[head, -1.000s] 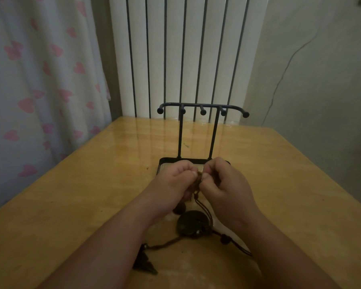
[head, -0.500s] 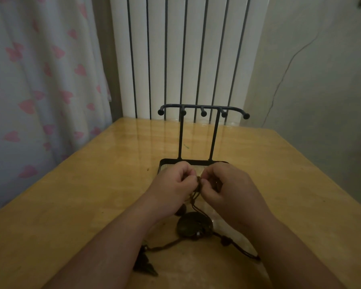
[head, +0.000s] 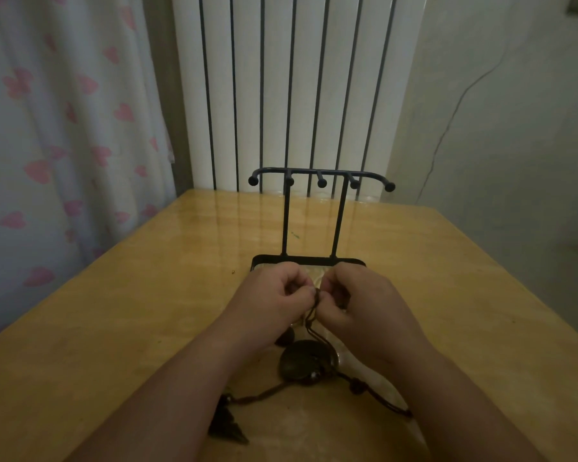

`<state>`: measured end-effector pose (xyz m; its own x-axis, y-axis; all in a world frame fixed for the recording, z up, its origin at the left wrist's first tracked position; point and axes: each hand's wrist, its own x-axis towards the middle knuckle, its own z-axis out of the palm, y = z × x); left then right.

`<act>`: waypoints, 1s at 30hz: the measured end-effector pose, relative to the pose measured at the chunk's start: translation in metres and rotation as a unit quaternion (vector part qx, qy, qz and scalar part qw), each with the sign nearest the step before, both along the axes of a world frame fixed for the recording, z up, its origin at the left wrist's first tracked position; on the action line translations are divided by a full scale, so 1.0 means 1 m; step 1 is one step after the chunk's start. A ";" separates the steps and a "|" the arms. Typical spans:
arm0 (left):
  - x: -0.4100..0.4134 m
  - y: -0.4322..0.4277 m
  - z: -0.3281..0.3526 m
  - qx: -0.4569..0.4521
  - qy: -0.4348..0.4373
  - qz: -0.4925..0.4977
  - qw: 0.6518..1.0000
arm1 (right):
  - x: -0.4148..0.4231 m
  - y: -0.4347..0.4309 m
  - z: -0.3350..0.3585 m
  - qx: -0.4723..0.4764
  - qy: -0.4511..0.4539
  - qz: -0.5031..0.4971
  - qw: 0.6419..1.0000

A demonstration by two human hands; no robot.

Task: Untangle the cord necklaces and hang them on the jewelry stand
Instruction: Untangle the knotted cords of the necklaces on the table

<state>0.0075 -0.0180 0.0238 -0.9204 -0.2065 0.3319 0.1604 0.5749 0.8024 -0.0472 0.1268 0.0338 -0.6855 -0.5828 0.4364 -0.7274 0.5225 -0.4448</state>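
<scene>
Dark brown cord necklaces (head: 311,323) lie tangled on the wooden table, with a round dark pendant (head: 302,361) below my hands and a dark pointed pendant (head: 227,425) at the lower left. My left hand (head: 274,301) and my right hand (head: 357,305) meet just in front of the black jewelry stand (head: 321,176), both pinching the knotted cord between thumb and fingertips. The stand's hooks carry nothing. Part of the cord is hidden under my forearms.
The stand's black tray base (head: 309,260) sits right behind my hands. The yellow wooden table (head: 131,311) stretches to both sides. A white radiator (head: 297,88) and a curtain with pink hearts (head: 64,128) stand behind the table.
My hands have stayed together on the knot, with small finger shifts. The round pendant has barely moved.
</scene>
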 end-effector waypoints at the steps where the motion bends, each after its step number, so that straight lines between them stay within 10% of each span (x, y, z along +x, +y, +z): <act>1: 0.000 0.000 0.000 0.002 0.003 0.002 1.000 | 0.001 0.000 0.000 -0.004 -0.002 0.000 1.000; 30: 0.000 0.001 0.002 0.003 0.015 0.024 1.000 | 0.001 0.001 0.001 0.007 0.028 0.002 1.000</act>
<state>0.0073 -0.0169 0.0256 -0.8992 -0.2526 0.3571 0.1557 0.5782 0.8009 -0.0463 0.1282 0.0351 -0.6579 -0.5924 0.4650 -0.7531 0.5251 -0.3964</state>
